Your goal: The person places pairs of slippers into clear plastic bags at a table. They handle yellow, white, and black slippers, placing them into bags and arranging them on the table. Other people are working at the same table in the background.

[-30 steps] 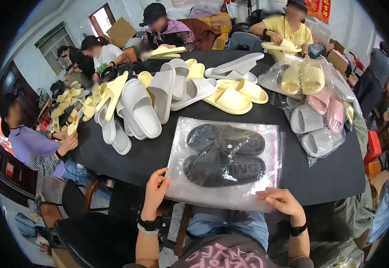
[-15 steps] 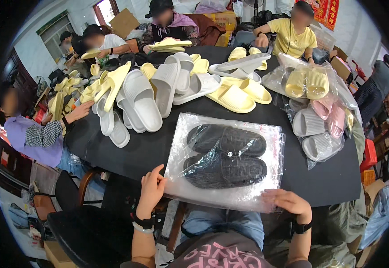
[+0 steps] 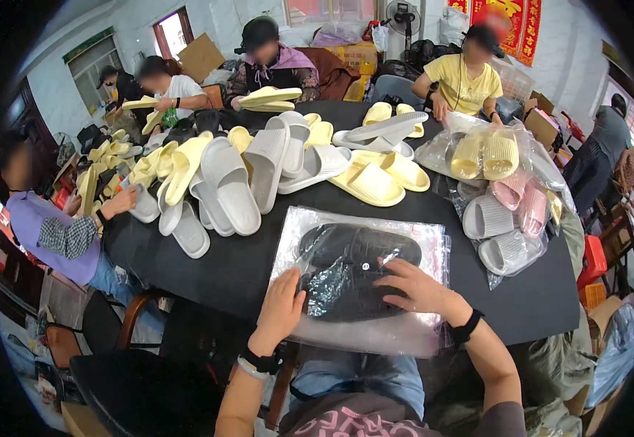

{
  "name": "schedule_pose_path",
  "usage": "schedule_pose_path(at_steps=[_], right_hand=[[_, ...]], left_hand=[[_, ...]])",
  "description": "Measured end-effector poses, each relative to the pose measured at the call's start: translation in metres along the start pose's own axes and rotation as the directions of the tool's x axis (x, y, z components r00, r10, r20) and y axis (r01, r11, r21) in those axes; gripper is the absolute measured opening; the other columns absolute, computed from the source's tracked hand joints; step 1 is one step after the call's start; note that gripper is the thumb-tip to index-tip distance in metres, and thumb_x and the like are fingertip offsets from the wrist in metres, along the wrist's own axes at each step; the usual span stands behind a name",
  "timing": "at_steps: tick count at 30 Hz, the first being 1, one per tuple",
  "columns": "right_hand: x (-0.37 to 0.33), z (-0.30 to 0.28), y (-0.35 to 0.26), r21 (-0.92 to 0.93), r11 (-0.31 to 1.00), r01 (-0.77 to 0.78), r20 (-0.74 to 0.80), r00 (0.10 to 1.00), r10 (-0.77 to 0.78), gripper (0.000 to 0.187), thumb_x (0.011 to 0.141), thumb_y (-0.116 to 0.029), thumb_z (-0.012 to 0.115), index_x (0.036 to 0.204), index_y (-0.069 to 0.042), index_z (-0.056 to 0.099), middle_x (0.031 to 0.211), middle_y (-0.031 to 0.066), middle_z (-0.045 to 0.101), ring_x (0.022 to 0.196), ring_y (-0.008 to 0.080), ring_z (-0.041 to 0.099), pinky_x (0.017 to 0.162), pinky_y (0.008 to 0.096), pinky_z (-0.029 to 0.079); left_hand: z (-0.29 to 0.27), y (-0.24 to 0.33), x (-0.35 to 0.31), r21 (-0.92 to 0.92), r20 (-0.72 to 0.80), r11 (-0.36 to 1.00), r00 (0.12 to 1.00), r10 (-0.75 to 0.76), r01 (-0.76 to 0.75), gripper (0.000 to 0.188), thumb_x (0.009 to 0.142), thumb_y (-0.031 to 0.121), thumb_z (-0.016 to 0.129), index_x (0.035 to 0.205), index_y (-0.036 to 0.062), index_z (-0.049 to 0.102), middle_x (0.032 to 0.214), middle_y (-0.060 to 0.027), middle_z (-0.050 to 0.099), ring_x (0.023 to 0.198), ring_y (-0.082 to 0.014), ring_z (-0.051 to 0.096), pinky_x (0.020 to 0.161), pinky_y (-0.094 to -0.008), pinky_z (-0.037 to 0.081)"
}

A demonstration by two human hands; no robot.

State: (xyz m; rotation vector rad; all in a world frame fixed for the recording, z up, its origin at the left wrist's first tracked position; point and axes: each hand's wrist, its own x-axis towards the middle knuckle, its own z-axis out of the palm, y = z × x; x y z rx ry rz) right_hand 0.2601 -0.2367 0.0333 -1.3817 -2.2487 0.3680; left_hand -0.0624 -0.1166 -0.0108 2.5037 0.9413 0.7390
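Observation:
A pair of black slide slippers (image 3: 331,291) lies side by side in a transparent plastic bag, on top of a stack of flat plastic bags (image 3: 404,339) at the table's near edge. At the heel end of the nearer slipper, my left hand (image 3: 280,309) rests on the bag's left side, its fingers apart. My right hand (image 3: 411,288) lies spread over the straps, covering part of the nearer slipper. Both hands touch the plastic, and neither visibly grips anything.
Grey slides (image 3: 233,186) and yellow slides (image 3: 371,186) lie heaped across the black table (image 3: 207,273). Bagged grey, pink and yellow slides (image 3: 506,197) sit at the right. Several people work around the table. A chair (image 3: 142,386) stands near my left arm.
My right hand has moved from the bag's lower right corner up onto the slippers. My left hand has shifted right onto the bag. The person at left has reached to a grey slide.

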Motion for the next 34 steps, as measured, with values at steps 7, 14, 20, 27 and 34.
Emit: schedule_pose_path(at_steps=[7, 14, 20, 27, 34], right_hand=[[0.043, 0.033, 0.007, -0.207, 0.978, 0.017, 0.070, 0.998, -0.003, 0.026, 0.088, -0.029, 0.066, 0.107, -0.013, 0.071, 0.141, 0.0149, 0.052, 0.126, 0.0346, 0.049, 0.100, 0.0478, 0.044], [0.038, 0.016, -0.007, -0.189, 0.980, -0.055, 0.047, 0.997, 0.065, 0.023, 0.092, -0.025, 0.061, 0.106, -0.012, 0.073, 0.128, 0.0094, 0.058, 0.122, 0.0307, 0.050, 0.096, 0.0455, 0.041], [-0.022, -0.010, -0.013, -0.144, 0.978, -0.152, 0.057, 0.985, 0.161, 0.023, 0.092, -0.023, 0.062, 0.107, -0.009, 0.072, 0.128, 0.0129, 0.057, 0.123, 0.0339, 0.050, 0.100, 0.0462, 0.038], [-0.125, -0.033, -0.019, -0.049, 0.900, -0.434, -0.149, 0.894, 0.423, 0.018, 0.088, -0.017, 0.066, 0.101, -0.005, 0.070, 0.124, 0.0171, 0.059, 0.123, 0.0373, 0.050, 0.100, 0.0477, 0.039], [-0.198, -0.034, -0.019, 0.413, 0.656, -0.632, -0.483, 0.459, 0.746, 0.016, 0.093, -0.008, 0.059, 0.084, 0.005, 0.059, 0.112, 0.0220, 0.055, 0.110, 0.0337, 0.053, 0.095, 0.0445, 0.040]], left_hand=[[0.011, 0.007, -0.007, 0.184, 0.038, 0.981, 0.997, 0.062, -0.067, 0.049, 0.098, 0.018, 0.051, 0.141, -0.0047, 0.044, 0.142, -0.0234, 0.050, 0.136, -0.0357, 0.043, 0.115, -0.0466, 0.029], [0.013, -0.004, -0.014, 0.170, 0.014, 0.981, 0.996, -0.092, 0.088, 0.053, 0.098, 0.028, 0.051, 0.141, -0.0029, 0.045, 0.143, -0.0204, 0.050, 0.137, -0.0314, 0.044, 0.115, -0.0458, 0.029], [0.019, -0.004, -0.022, 0.325, 0.000, 0.942, 0.996, -0.093, 0.088, 0.063, 0.097, 0.040, 0.050, 0.141, -0.0048, 0.044, 0.147, -0.0203, 0.047, 0.139, -0.0306, 0.041, 0.116, -0.0553, 0.023], [0.021, 0.003, -0.021, 0.447, 0.012, 0.889, 0.993, -0.115, 0.097, 0.071, 0.096, 0.046, 0.051, 0.144, -0.0057, 0.041, 0.152, -0.0199, 0.039, 0.144, -0.0341, 0.033, 0.117, -0.0581, 0.015], [0.022, -0.002, -0.020, 0.498, -0.035, 0.858, 0.991, -0.127, 0.127, 0.076, 0.092, 0.049, 0.056, 0.143, -0.0059, 0.043, 0.151, -0.0210, 0.040, 0.144, -0.0403, 0.029, 0.116, -0.0629, 0.014]])
